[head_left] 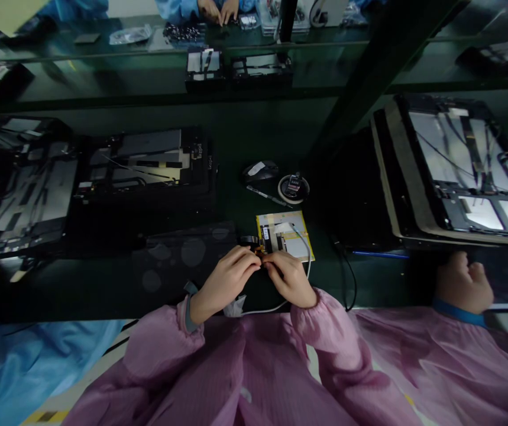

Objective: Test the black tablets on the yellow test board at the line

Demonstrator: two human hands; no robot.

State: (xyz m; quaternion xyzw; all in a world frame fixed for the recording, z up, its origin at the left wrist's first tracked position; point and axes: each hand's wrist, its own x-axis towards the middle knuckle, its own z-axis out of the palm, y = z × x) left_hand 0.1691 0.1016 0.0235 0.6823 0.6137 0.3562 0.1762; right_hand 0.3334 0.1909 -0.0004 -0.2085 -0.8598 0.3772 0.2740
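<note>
My left hand point(227, 281) and my right hand point(290, 277) meet at the near edge of the dark green bench, fingers pinched together on a small orange-and-black part point(260, 251) that I cannot make out. Just beyond the fingertips lies a yellow-edged pad point(285, 234) carrying small dark components and a white cable point(307, 255) that curls back toward me. Both sleeves are pink.
Open device chassis point(145, 163) lie at left and a large one point(466, 171) at right. A mouse-shaped object point(260, 170), a tape roll point(293, 188) and a thin tool point(268, 196) sit behind the pad. Another person's fist point(462, 284) rests at right; another worker's hands point(218, 10) are across the bench.
</note>
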